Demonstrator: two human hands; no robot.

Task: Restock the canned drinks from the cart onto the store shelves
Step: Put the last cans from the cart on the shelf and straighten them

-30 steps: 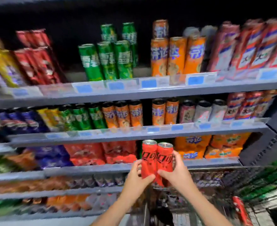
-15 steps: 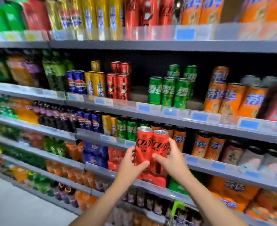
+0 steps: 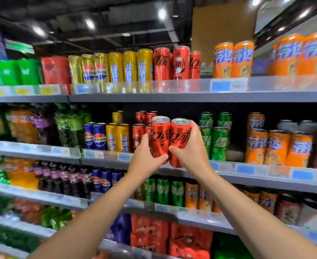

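Note:
Two tall red cans with black lettering are held side by side, upright, in front of the second shelf from the top [image 3: 228, 176]. My left hand [image 3: 144, 161] grips the left red can [image 3: 159, 135] from the left and below. My right hand [image 3: 193, 152] wraps round the right red can [image 3: 179, 141]. Just behind and left of them stand matching red cans on the shelf [image 3: 139, 135], with a dark gap to their right before the green cans [image 3: 218, 141]. The cart is out of view.
Top shelf [image 3: 172, 97] carries gold, red and orange cans. Blue cans [image 3: 95, 136] and gold cans [image 3: 117, 137] stand left of the red ones; orange cans [image 3: 277, 146] at right. Lower shelves hold green, orange and purple drinks and red multipacks [image 3: 154, 234].
Both hands have lifted the two red cans from cart height up to the second shelf from the top. The view has tilted upward; the cart has dropped out of sight.

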